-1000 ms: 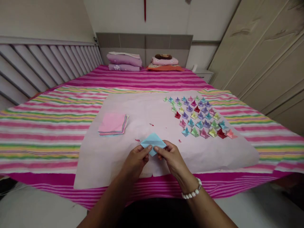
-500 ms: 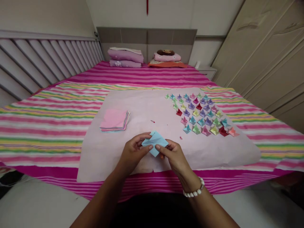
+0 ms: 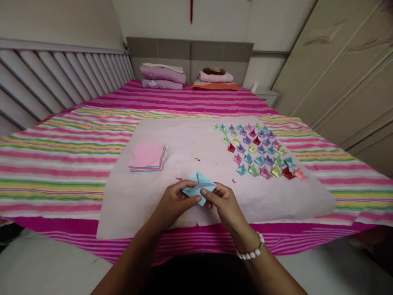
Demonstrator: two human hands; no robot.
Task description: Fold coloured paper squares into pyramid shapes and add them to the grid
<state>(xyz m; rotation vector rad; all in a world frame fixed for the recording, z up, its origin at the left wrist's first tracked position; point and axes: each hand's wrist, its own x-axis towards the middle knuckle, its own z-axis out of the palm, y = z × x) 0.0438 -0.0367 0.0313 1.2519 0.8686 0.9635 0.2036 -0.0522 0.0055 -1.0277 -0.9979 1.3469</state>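
Note:
Light blue origami paper [image 3: 201,185], folded into a creased diamond, is held between both hands above a pale sheet [image 3: 181,135]. My left hand [image 3: 175,200] pinches its left side, thumb in front and fingers at the upper left edge. On the right side, my right hand [image 3: 222,198] grips it with the thumb lying on the front face and the fingers behind. To the left lies a stack of square paper [image 3: 147,155] with a pink sheet on top. Several small folded paper boats [image 3: 259,149] in many colours stand in rows at the right.
Small red scraps [image 3: 197,159] lie on the pale sheet. Under it is a striped bedspread [image 3: 61,164]. Folded purple bedding [image 3: 162,76] and a pink pile [image 3: 215,77] rest by the headboard [image 3: 172,49]. A slatted rail [image 3: 70,73] runs along the left.
My left thumb has slid a little down along the blue paper, and the paper's folds look slightly more opened. A red scrap near my left fingers now shows. The view has shifted slightly.

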